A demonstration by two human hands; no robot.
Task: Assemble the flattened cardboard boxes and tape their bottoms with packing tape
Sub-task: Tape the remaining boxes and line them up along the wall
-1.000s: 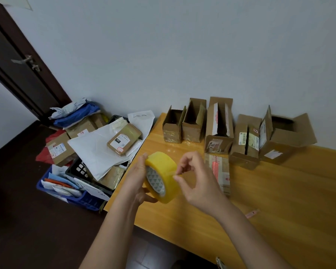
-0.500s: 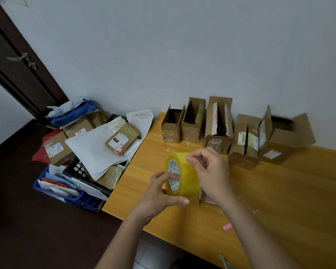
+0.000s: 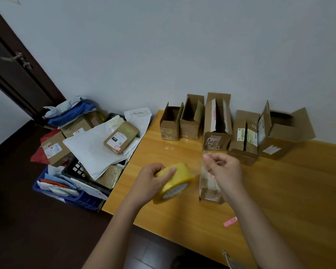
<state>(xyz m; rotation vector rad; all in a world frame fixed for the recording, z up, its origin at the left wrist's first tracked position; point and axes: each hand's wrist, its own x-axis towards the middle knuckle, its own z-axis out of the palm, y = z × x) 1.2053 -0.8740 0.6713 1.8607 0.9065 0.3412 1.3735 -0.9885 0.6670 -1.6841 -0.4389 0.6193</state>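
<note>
Holding the tape roll [image 3: 174, 182] in my left hand [image 3: 153, 181], I have the fingers curled over its yellow rim so the roll can turn while it feeds. It hangs just above the worktop [image 3: 279, 200], near the left edge and toward the front corner. My right hand [image 3: 224, 167] has its grip closed in a pinch on the free end of the tape [image 3: 199, 164], a clear strip stretched between the two hands; the strip is faint, and I cannot tell how much has come off the roll.

Below the right hand lies the small cardboard box [image 3: 209, 186], on its side on the worktop with one end toward me. I judge it to be the box now in work, placed close so the drawn strip can drop straight onto its bottom flaps. Whether those flaps are fully folded shut I cannot tell, as my wrist covers part of them.

Along the back edge, against the wall, stands a row of assembled boxes [image 3: 217, 123] with their tops open, set out of the way, which I take as finished pieces. A pink scrap [image 3: 230, 221] lies toward the front edge. Beyond the left edge, on the floor, sits a pile of parcels and mailers [image 3: 93, 144] over a blue crate [image 3: 66, 199].
</note>
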